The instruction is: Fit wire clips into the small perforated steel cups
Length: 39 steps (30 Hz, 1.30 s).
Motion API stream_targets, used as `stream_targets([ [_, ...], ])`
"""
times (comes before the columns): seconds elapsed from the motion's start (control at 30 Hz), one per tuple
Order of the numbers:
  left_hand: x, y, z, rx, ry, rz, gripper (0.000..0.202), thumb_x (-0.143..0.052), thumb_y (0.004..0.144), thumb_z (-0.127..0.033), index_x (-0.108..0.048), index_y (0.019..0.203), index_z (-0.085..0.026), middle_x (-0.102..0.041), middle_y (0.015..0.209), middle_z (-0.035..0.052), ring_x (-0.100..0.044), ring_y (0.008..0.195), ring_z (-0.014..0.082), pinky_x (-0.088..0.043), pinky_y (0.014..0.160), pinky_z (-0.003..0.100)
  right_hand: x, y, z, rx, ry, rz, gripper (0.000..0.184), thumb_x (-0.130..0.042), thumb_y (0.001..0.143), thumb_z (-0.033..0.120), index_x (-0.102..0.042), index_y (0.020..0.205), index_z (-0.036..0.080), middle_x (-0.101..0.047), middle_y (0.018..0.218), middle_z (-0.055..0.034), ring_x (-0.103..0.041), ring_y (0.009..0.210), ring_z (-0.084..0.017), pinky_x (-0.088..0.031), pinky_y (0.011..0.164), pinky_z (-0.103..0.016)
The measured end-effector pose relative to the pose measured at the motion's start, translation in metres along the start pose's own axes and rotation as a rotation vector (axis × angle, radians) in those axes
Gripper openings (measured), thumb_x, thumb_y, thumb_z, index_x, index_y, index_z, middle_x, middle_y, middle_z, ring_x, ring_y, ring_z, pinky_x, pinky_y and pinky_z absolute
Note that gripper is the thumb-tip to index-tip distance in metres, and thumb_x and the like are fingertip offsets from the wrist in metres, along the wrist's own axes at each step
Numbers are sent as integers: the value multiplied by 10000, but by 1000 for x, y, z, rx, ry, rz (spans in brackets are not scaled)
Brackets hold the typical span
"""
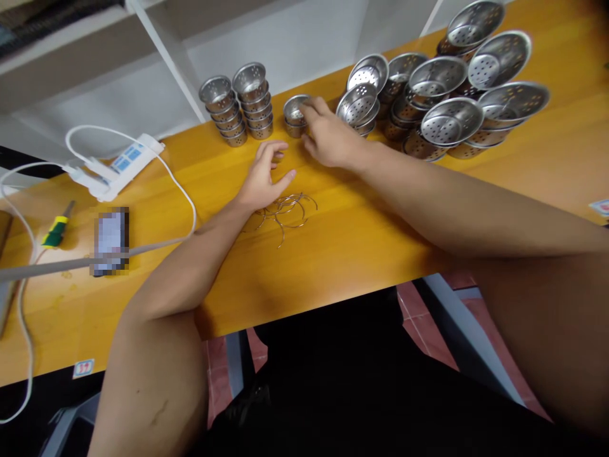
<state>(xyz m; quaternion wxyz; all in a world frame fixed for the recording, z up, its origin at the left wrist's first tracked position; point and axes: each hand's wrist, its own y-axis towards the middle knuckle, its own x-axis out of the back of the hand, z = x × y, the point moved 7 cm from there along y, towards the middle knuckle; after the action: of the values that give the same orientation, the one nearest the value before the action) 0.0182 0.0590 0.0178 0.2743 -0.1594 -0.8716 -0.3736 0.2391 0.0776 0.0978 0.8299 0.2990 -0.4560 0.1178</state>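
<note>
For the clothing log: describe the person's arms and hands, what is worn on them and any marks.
The left arm and right arm are bare as far as the picture shows; no sleeves are visible. The left hand and right hand wear no gloves, and no ring, watch or bracelet can be seen. A faint thin mark sits on the left upper arm.

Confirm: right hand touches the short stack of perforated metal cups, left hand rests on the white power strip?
No. The head view shows the left hand by the wire rings, apart from the white power strip. The right hand touches the short stack of perforated metal cups.
</note>
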Motion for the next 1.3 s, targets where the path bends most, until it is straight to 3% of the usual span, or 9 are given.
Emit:
stream_targets([
  [0.17, 2, 1, 12, 33, 34, -22, 747, -842, 1149, -710, -555, 1755, -379, -624, 1837, 159, -778, 1535, 373, -722, 1207, 553, -22, 33, -29, -153, -87, 139, 331, -609, 1389, 405, -759, 1567, 169, -750, 1512, -210, -620, 1271, -338, -497, 1162, -507],
  [0.3, 7, 3, 29, 38, 47, -97, 852, -873, 1140, -750, -490, 1812, -391, -551, 1909, 190, -715, 1664, 422, -716, 1264, 600, -14, 34, -19, -99, 39, 63, 475, -675, 1348, 713, -801, 1231, 270, -794, 1155, -143, -594, 1188, -348, -497, 1092, -507],
  [0.43, 12, 6, 41, 22, 42, -172, 1070, -950, 1068, -853, -405, 1871, -403, -536, 1929, 198, -628, 1800, 439, -602, 1489, 669, 0, 13, 15, -13, 225, 52, 636, -784, 1191, 945, -782, 1012, 335, -796, 934, -93, -645, 1128, -354, -542, 1056, -518],
  [0.53, 12, 8, 40, 52, 12, -139, 1153, -986, 995, -938, -443, 1837, -367, -666, 1811, 177, -675, 1771, 429, -521, 1577, 687, 7, -6, 44, 8, 345, 92, 616, -805, 1178, 930, -806, 1050, 328, -840, 1014, -95, -731, 1141, -386, -609, 1028, -545],
  [0.73, 12, 11, 27, 70, -48, -81, 1121, -904, 947, -1084, -591, 1683, -298, -812, 1597, 144, -824, 1564, 402, -630, 1466, 654, 17, -21, 64, 55, 328, 64, 612, -762, 1215, 923, -871, 1220, 321, -869, 1227, -133, -769, 1161, -410, -661, 1008, -577],
  [0.9, 24, 11, 31, 98, -50, -142, 1115, -851, 955, -1116, -615, 1672, -296, -816, 1586, 170, -827, 1559, 416, -648, 1448, 673, 29, -22, 37, -14, 394, -42, 726, -657, 1190, 1016, -808, 1182, 306, -858, 1261, -147, -713, 1116, -361, -663, 1078, -575],
  [1.1, 47, 11, 37, 182, -40, -298, 1014, -774, 1036, -1081, -558, 1750, -394, -785, 1670, 144, -794, 1627, 370, -606, 1500, 630, 9, -28, 1, -100, 34, 18, 559, -584, 1296, 714, -900, 1437, 275, -829, 1466, -243, -779, 1298, -482, -664, 1199, -688],
  [1.2, 46, 11, 44, 183, -16, -315, 1041, -792, 1018, -1086, -545, 1756, -394, -762, 1706, 152, -774, 1656, 378, -593, 1515, 630, -3, -28, -6, -80, -88, 91, 526, -620, 1310, 616, -894, 1591, 266, -806, 1516, -257, -782, 1360, -515, -657, 1244, -695],
  [1.3, 40, 11, 52, 177, -11, -313, 1102, -843, 970, -1101, -553, 1715, -342, -760, 1687, 178, -758, 1670, 401, -571, 1532, 649, -9, -28, -9, -59, -80, 95, 487, -636, 1325, 577, -895, 1578, 251, -806, 1470, -241, -793, 1327, -483, -682, 1223, -649],
])
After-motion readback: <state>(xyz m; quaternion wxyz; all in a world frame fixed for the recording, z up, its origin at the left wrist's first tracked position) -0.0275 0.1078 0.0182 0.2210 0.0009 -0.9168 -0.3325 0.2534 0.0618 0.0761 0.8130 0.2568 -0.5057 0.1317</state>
